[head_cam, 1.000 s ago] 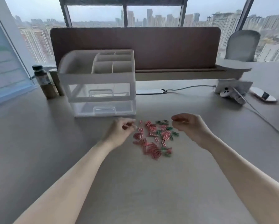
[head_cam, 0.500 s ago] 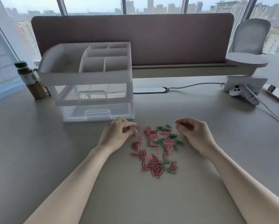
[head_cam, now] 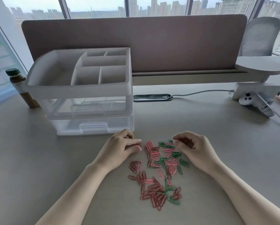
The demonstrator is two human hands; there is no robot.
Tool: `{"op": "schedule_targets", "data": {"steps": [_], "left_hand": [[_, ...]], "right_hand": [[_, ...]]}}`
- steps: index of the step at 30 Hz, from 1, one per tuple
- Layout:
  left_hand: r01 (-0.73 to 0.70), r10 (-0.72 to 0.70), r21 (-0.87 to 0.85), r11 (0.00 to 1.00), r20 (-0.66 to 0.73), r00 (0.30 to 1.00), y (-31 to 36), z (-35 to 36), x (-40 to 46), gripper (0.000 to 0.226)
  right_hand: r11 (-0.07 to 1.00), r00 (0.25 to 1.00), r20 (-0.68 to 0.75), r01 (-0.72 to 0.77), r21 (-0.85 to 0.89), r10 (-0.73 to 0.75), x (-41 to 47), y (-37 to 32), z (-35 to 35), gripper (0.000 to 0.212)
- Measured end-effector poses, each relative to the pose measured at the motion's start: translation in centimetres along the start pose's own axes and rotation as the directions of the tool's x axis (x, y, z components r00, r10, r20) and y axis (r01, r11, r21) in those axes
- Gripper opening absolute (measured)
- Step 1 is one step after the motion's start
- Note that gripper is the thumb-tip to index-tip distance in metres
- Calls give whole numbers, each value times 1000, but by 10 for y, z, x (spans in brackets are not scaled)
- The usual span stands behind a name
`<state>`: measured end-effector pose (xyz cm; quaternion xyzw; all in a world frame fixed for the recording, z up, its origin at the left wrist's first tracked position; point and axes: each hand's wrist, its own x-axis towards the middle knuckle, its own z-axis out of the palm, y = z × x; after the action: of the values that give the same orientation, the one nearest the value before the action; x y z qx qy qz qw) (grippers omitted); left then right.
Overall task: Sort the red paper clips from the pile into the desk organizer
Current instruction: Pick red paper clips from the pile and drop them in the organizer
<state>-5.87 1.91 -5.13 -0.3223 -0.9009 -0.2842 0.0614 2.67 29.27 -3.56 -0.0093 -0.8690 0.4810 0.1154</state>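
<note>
— How are the hands set?
— The left hand [head_cam: 119, 148] lies at the pile's [head_cam: 158, 172] left edge, fingers curled, thumb against forefinger; whether it pinches a clip I cannot tell. The right hand [head_cam: 192, 148] curls over the pile's upper right, with red clips showing in its palm.
— And the materials?
— Thin red, pink and green wire clips, scattered at centre frame on the smooth grey table [head_cam: 38, 159]. The desk organizer [head_cam: 81, 88], upper left, has a white compartmented top over clear plastic drawers.

your paper clip pile [head_cam: 158, 172] lies on the desk [head_cam: 38, 159] between your hands, the organizer [head_cam: 81, 88] behind it to the left.
</note>
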Motion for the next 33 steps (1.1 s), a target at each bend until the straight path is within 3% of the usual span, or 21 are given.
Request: {"op": "schedule_targets", "data": {"steps": [3, 6, 11, 15, 20, 27, 33], "left_hand": [[0, -9, -105, 994, -89, 996, -1, -4, -1, 27], [-12, -4, -106, 994, -156, 988, 0, -5, -6, 29], [-66, 67, 18, 998, -21, 998, 1, -5, -7, 38], [-80, 80, -12, 997, 63, 995, 3, -12, 3, 31], [-99, 104, -41, 994, 157, 982, -9, -28, 12, 41], [13, 85, -263, 965, 360, 929, -24, -43, 26, 43], [-224, 256, -130, 966, 343, 904, -31, -41, 27, 46]], "right_hand": [[999, 1000, -8, -7, 54, 7, 1, 0, -2, 10], [996, 1000, -18, -23, 89, 24, 3, 1, -3, 11], [995, 999, -24, -19, 93, 22, 2, -1, -1, 10], [998, 1000, -14, -20, 64, 21, 2, -3, 1, 9], [997, 999, -30, -40, 67, 42, 5, -3, 2, 9], [996, 996, -45, -70, 58, 72, 6, 1, 2, 12], [997, 997, -36, -68, 30, 69, 7, 1, 4, 12]]}}
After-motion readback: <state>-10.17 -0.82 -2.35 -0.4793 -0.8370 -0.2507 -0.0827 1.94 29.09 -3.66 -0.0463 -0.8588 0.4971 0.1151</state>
